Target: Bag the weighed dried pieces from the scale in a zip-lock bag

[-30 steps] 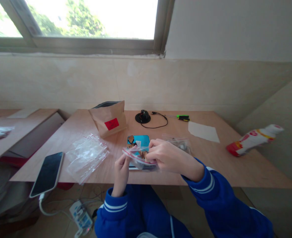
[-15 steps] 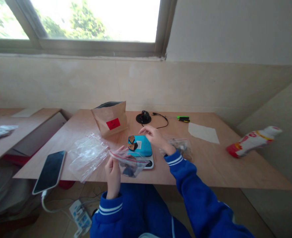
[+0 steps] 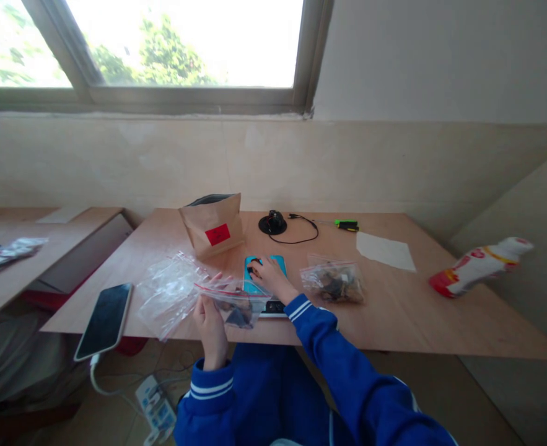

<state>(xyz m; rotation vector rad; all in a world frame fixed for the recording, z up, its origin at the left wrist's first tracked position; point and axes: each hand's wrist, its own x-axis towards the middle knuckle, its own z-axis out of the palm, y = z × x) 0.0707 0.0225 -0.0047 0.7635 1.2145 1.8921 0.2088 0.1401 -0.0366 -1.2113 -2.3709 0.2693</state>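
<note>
My left hand (image 3: 211, 325) is closed on the edge of a clear zip bag (image 3: 248, 303) with a red seal strip and dark pieces inside. The bag hangs in front of a small scale (image 3: 274, 308) and hides part of it. A blue tray or box (image 3: 277, 263) lies on top of the scale. Over this blue surface, my right hand (image 3: 269, 275) has its fingers closed around a dark brown piece (image 3: 254, 267), mostly covered by them. A second zip bag (image 3: 336, 284), filled with brown pieces, rests right of the scale.
Left of the scale lie empty clear bags (image 3: 171, 288) and a phone (image 3: 103, 322) on a cable. Behind are a brown paper pouch (image 3: 212, 226), a black round device (image 3: 273, 222) and screwdrivers (image 3: 346, 224). White paper (image 3: 385, 251) and a bottle (image 3: 480, 266) are at right.
My right hand has come down and left onto the brown pieces on the blue surface. My left hand still holds the zip bag. The view has shifted slightly.
</note>
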